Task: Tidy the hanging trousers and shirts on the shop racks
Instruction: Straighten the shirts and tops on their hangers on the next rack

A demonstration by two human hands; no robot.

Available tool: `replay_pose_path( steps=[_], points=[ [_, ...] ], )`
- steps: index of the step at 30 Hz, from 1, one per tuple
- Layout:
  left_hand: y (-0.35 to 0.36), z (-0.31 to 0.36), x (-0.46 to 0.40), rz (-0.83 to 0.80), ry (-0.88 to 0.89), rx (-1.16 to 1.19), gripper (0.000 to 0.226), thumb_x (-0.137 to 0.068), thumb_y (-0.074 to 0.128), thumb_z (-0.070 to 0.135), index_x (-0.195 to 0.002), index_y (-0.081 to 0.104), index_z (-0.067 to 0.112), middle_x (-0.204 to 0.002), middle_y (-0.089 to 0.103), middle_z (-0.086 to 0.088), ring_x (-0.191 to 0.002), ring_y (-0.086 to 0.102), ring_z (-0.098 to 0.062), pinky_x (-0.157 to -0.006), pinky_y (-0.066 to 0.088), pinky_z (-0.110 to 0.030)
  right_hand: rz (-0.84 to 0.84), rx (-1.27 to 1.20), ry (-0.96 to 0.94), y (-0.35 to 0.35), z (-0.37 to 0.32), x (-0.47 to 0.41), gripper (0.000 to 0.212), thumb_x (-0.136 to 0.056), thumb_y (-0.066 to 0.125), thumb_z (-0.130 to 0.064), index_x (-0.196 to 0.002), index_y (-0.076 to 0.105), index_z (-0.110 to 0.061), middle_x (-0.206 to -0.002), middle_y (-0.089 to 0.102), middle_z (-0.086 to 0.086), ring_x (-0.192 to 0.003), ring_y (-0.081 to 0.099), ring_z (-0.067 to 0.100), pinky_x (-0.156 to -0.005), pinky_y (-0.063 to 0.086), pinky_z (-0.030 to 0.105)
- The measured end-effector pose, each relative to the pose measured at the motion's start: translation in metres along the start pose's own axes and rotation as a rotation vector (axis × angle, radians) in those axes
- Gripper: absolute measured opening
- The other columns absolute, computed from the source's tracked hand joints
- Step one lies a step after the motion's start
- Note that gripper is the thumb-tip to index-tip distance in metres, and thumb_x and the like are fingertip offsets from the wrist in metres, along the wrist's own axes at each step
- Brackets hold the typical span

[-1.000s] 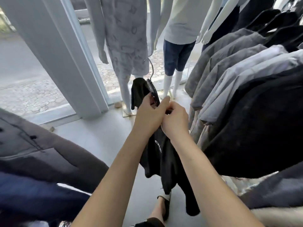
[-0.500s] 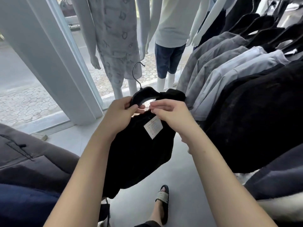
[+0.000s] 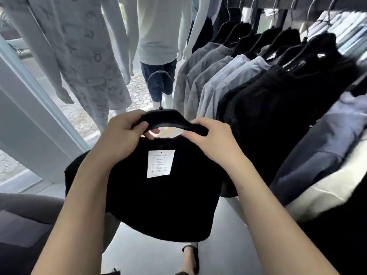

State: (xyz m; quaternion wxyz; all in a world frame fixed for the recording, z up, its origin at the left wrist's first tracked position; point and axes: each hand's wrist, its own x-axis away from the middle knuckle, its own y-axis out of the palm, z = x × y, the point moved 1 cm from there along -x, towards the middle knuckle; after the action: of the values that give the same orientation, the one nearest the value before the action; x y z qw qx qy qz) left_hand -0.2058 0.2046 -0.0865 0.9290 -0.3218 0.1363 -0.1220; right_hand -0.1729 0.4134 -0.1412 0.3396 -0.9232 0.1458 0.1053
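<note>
I hold a black garment with a white care label flat in front of me, on a black hanger with a metal hook. My left hand grips the hanger's left shoulder together with the garment's edge. On the right shoulder of the hanger my right hand pinches hanger and fabric. To the right a rack rail carries hung shirts: grey, pale blue and black.
Two mannequins stand ahead by the shop window, with a white pillar at the left. Dark folded clothes lie at the lower left. My sandalled foot shows on the grey floor.
The garment has turned from hanging edge-on to lying spread and facing me, lifted higher. My hands have moved apart onto the two shoulders of the hanger. The view has tilted up toward the rail.
</note>
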Motion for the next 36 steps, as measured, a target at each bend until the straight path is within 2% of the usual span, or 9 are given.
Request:
replay_pose_path(
  steps=[6,10,12,16,19,24,29,33,36],
  points=[
    [0.026,0.031,-0.016,-0.085,0.121,0.067,0.030,-0.096,0.049,0.006,-0.091,0.068,0.028,-0.082,0.074,0.014,-0.077,0.069,-0.005,-0.079,0.046,-0.010,0.166,0.087,0.045,-0.042,0.016,0.008,0.021,-0.081,0.066,-0.054,-0.093,0.069,-0.037,-0.087,0.068,-0.019,-0.094,0.060,0.003,-0.105,0.038,0.044],
    [0.048,0.050,-0.029,-0.140,0.209,0.065,0.028,-0.095,0.051,0.009,-0.095,0.069,0.031,-0.083,0.074,0.008,-0.085,0.069,-0.009,-0.095,0.048,-0.037,0.244,0.199,0.096,-0.072,0.027,0.005,0.030,-0.085,0.065,-0.053,-0.109,0.068,-0.036,-0.105,0.069,-0.012,-0.109,0.057,0.010,-0.117,0.018,0.047],
    [0.060,0.065,-0.036,-0.203,0.265,0.073,0.025,-0.094,0.054,0.009,-0.094,0.069,0.029,-0.080,0.073,0.007,-0.083,0.069,-0.006,-0.095,0.050,-0.040,0.292,0.211,0.156,-0.088,0.033,0.001,0.033,-0.086,0.066,-0.047,-0.117,0.067,-0.035,-0.116,0.067,-0.011,-0.123,0.051,0.011,-0.118,0.017,0.048],
    [0.086,0.099,-0.055,-0.339,0.347,0.068,0.018,-0.090,0.062,0.012,-0.098,0.070,0.027,-0.078,0.074,0.007,-0.078,0.069,0.000,-0.084,0.053,-0.026,0.344,0.240,0.282,-0.116,0.047,-0.016,0.040,-0.091,0.063,-0.041,-0.130,0.058,-0.039,-0.145,0.050,-0.010,-0.145,0.026,0.016,-0.119,0.012,0.047],
    [0.108,0.124,-0.076,-0.368,0.387,0.096,0.017,-0.090,0.063,0.013,-0.099,0.070,0.026,-0.074,0.074,0.003,-0.069,0.067,0.003,-0.073,0.051,-0.015,0.401,0.212,0.371,-0.141,0.048,-0.027,0.054,-0.092,0.064,-0.032,-0.143,0.047,-0.030,-0.155,0.037,0.003,-0.144,0.030,0.022,-0.117,0.025,0.046],
    [0.157,0.154,-0.107,-0.353,0.388,0.191,0.015,-0.087,0.062,0.024,-0.091,0.070,0.036,-0.068,0.072,0.008,-0.069,0.068,-0.009,-0.077,0.056,-0.043,0.409,0.225,0.425,-0.188,0.045,-0.033,0.053,-0.092,0.059,-0.026,-0.144,0.046,-0.027,-0.143,0.052,-0.001,-0.126,0.051,0.015,-0.090,0.033,0.012],
    [0.197,0.188,-0.132,-0.387,0.384,0.312,0.018,-0.076,0.059,0.034,-0.089,0.067,0.044,-0.069,0.073,0.009,-0.073,0.071,-0.011,-0.077,0.057,-0.045,0.618,0.229,0.394,-0.221,0.043,-0.028,0.034,-0.089,0.060,-0.020,-0.121,0.067,-0.025,-0.119,0.068,-0.002,-0.110,0.062,0.009,-0.097,0.046,0.021],
    [0.218,0.214,-0.150,-0.439,0.373,0.471,0.020,-0.080,0.064,0.022,-0.079,0.072,0.040,-0.073,0.074,0.007,-0.072,0.072,-0.009,-0.080,0.057,-0.040,0.938,0.351,0.370,-0.235,0.052,-0.023,0.023,-0.084,0.061,-0.010,-0.104,0.069,-0.016,-0.103,0.064,0.000,-0.098,0.061,0.017,-0.092,0.047,0.028],
    [0.233,0.233,-0.163,-0.491,0.377,0.590,0.028,-0.088,0.060,0.004,-0.090,0.072,0.030,-0.079,0.073,0.007,-0.072,0.071,-0.006,-0.078,0.054,-0.033,0.999,0.387,0.406,-0.236,0.060,-0.026,0.026,-0.082,0.062,-0.007,-0.107,0.065,-0.014,-0.107,0.057,0.000,-0.104,0.057,0.021,-0.094,0.044,0.027]
  ],
)
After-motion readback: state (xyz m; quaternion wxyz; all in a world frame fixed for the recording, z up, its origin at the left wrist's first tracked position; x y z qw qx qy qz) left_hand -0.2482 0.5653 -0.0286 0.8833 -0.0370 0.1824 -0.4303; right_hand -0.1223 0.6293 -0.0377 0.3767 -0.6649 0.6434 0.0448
